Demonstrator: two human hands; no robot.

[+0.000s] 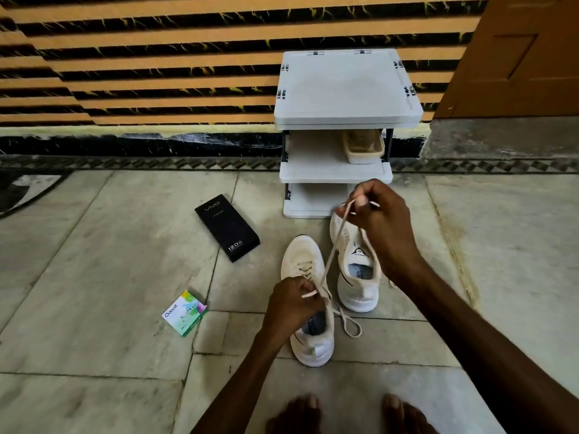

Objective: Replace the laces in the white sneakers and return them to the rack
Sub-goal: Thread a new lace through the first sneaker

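While both sneakers stand on the floor [125,245] just before the rack [341,86], lacing looks partway done. Left sneaker [305,267]: lace [332,249] crossed through the lower eyelets, a loose loop lying beside it. Left hand [294,299] pinches the lace at the tongue. Right hand [380,214], raised over the right sneaker [357,286], pinches the far end, strand taut between. Right sneaker's lacing mostly hidden. Remaining, by my judgement: finish threading, tie, shelve both.

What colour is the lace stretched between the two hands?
Pale cream. The lace shows best in the head view, the only one.
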